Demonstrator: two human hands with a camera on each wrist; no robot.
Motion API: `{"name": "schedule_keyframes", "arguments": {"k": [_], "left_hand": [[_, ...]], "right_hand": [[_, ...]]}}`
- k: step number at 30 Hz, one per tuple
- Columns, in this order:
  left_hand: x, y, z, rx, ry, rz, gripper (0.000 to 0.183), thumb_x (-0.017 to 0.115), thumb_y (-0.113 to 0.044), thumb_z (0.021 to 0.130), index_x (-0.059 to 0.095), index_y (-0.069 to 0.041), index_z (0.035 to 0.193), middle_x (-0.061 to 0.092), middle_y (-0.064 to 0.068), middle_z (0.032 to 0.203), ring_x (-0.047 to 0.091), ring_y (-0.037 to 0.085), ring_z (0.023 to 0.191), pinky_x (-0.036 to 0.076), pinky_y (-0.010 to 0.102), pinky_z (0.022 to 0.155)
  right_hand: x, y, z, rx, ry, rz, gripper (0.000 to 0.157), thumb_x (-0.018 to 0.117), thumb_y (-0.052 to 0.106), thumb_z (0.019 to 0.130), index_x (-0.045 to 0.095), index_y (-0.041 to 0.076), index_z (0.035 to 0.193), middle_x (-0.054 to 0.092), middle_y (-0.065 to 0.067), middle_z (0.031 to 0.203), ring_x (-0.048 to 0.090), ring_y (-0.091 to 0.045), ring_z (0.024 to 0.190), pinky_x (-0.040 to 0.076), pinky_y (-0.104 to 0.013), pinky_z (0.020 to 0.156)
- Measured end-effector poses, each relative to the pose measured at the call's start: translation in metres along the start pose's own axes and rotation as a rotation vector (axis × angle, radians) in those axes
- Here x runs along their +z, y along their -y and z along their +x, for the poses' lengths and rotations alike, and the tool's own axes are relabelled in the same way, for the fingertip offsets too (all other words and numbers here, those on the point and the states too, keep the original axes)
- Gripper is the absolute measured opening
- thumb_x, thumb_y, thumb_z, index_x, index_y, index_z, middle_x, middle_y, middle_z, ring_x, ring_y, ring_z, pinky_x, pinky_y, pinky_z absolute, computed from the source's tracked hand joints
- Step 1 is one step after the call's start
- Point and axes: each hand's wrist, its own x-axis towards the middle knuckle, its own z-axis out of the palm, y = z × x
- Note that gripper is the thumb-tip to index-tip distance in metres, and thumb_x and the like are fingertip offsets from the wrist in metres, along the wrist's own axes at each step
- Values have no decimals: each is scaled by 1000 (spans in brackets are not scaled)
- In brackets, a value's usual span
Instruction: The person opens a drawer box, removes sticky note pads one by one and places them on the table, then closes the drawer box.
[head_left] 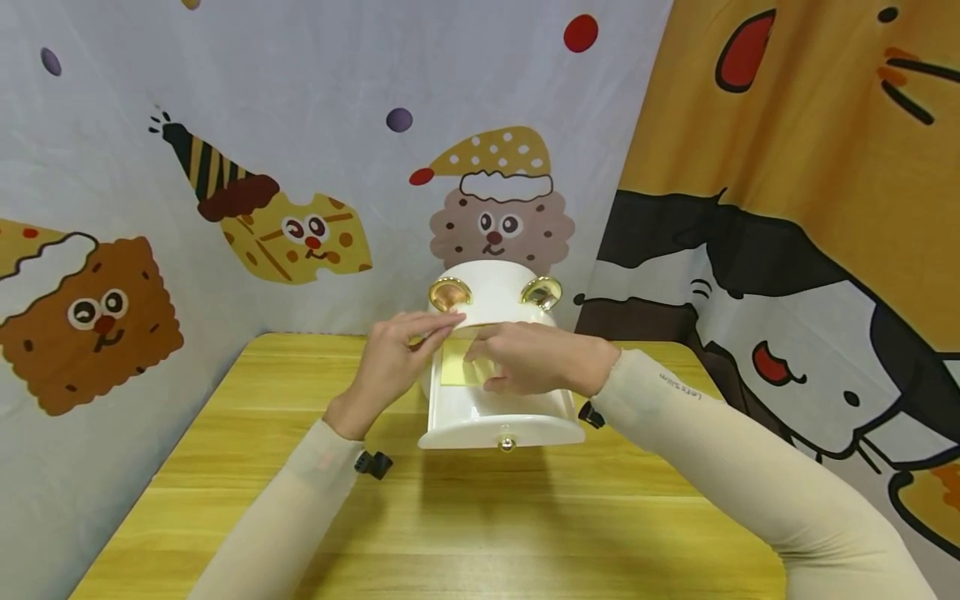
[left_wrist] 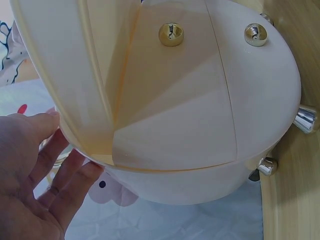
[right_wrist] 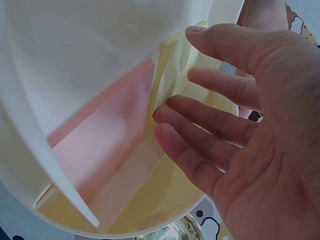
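Observation:
A white rounded storage box [head_left: 491, 287] with gold ear-shaped trims has its lower front section pulled out. My left hand [head_left: 397, 354] is at the edge of its raised white lid [left_wrist: 60, 65], thumb and fingers gripping the rim. Inside the box, a yellow sticky-note pad [head_left: 453, 362] stands against a wall, and a pink pad [right_wrist: 107, 125] shows beside it in the right wrist view. My right hand [head_left: 528, 357] reaches into the box with fingers loosely extended; its fingertips are right at the yellow pad, and nothing is pinched between thumb and fingers.
The box stands toward the back of a yellow wood-grain table [head_left: 360, 533]. Gold knobs [left_wrist: 171, 35] stick out from its front. Behind the table hang a printed cartoon cloth [head_left: 300, 83] and an orange curtain [head_left: 847, 150].

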Motion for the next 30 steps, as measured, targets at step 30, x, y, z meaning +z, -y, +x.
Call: {"name": "schedule_keyframes", "arguments": {"k": [30], "left_hand": [[0,1,-1,-14,6,-13,27,83,-12,110,90,-20,135,89,3,135,59,18,75,47,26,67]], "right_hand": [[-4,4,9,-89,-7,-66,47,89,22,105,77,7,148,76,-13,154,77,-30,138,64,-45,121]]}}
